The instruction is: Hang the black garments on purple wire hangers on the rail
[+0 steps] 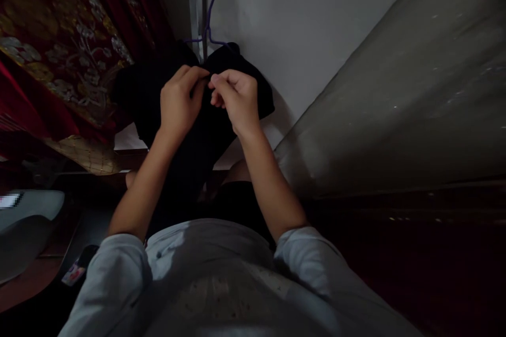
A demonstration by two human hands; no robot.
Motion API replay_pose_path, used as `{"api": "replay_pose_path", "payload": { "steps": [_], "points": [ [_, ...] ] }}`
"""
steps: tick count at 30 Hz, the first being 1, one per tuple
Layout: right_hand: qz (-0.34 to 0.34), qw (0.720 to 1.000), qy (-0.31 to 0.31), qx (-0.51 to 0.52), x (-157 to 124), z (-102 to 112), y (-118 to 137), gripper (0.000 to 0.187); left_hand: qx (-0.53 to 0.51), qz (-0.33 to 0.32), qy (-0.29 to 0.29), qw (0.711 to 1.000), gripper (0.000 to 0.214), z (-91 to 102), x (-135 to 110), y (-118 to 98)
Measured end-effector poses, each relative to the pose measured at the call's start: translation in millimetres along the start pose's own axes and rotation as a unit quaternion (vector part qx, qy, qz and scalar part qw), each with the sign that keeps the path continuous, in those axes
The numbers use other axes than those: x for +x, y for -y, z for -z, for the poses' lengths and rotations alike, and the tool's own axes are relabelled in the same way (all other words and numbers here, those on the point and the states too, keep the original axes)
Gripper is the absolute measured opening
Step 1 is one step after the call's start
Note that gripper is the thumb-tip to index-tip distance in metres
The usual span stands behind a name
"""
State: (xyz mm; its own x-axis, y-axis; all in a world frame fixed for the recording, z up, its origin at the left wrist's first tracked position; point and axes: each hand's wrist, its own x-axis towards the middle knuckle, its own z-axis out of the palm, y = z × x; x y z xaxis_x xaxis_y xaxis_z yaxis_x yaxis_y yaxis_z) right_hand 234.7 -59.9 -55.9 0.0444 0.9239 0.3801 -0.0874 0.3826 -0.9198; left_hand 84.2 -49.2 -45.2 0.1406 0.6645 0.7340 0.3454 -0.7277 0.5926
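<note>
A black short-sleeved shirt point(185, 152) hangs on a purple wire hanger point(215, 0) against the wall, and its details are lost in the dark. My left hand point(179, 97) is at the upper front of the shirt, thumb and fingertips pinched together on the cloth. Close beside it, my right hand point(242, 97) is also closed in a pinch at the same spot, its other fingers curled. Only a small gap separates the two sets of fingertips. Whatever small part of the shirt lies between them is too dark to make out.
A metal upright point(201, 5) stands behind the hanger. Red cloth with gold and silver patterns point(67, 37) hangs at left. To the right is a large greyish sheet-like surface point(403, 100). A pale chair point(35, 213) at lower left bears a phone-like object point(11, 200).
</note>
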Motion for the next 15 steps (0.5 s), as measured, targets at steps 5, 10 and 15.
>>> {"api": "replay_pose_path", "payload": {
  "steps": [5, 10, 15],
  "points": [
    [0.043, 0.996, -0.005, -0.074, 19, 2, -22, 0.026, -0.074, 0.120, -0.001, 0.990, 0.014, 13.1, 19, -29],
    [-0.032, 0.995, 0.002, -0.097, 1, -13, -59, 0.026, 0.044, -0.027, -0.091, 0.994, 0.009, 55.5, 30, -43],
    [-0.035, 0.999, 0.008, -0.018, -38, -28, -63, 0.025, -0.072, 0.151, -0.285, 0.944, 0.048, 101.4, 10, 45]
  ]
}}
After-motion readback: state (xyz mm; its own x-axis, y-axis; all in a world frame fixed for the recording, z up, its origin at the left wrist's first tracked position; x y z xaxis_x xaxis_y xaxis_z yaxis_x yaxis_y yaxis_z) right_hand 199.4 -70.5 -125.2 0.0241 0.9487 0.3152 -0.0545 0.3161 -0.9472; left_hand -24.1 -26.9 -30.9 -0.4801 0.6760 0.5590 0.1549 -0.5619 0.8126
